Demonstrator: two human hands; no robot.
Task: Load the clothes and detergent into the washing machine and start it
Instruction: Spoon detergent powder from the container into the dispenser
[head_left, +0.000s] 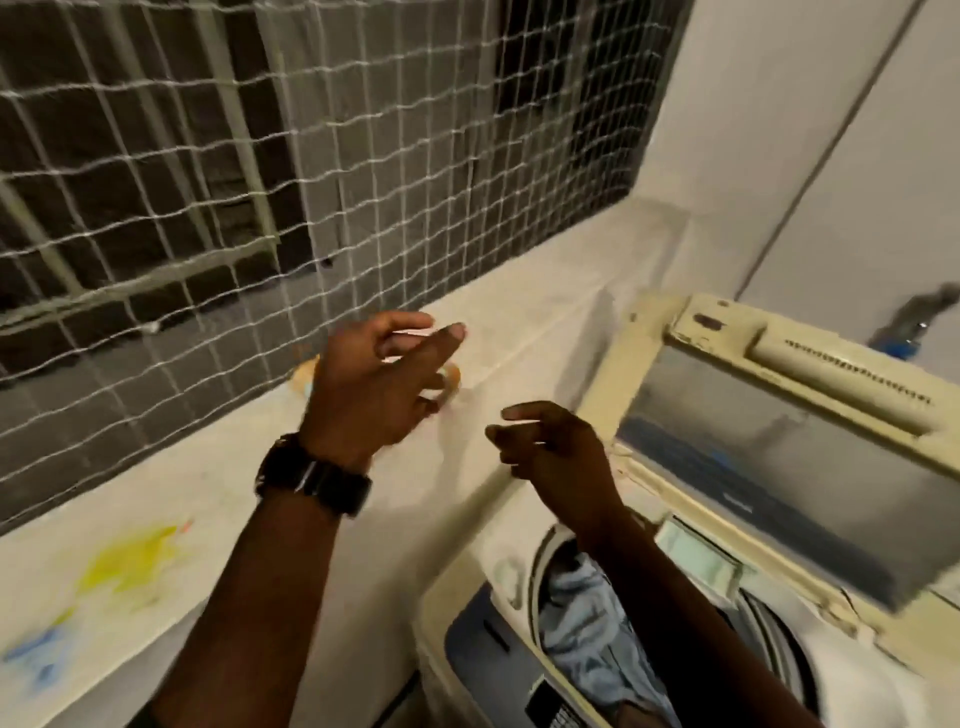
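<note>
Blur smears most of the view, and an orange-and-white object (451, 375) on the ledge (519, 322) sits mostly behind the left hand (371, 389), too hidden to name. The washing machine (488, 670) is cut off by the bottom and right edges; its lid (779, 447) stands raised, hinged at the back, with the glass panel tilted toward the camera. Inside the open drum, light blue clothes (587, 623) lie partly behind the right forearm, which crosses the opening. No detergent container can be made out with certainty.

Netting (260, 171) over a window grille closes off the space above the ledge, leaving only the ledge top and the gap between machine and wall as free room. Yellow and blue stains (130, 561) mark the low wall at lower left.

Both hands are lifted over the ledge, near each other but apart. The left hand, a dark watch (314, 480) on its wrist, has its fingers spread and curled with the grip apart, holding nothing that can be seen. The right hand (550, 452) has loosely bent fingers, grip apart and empty.
</note>
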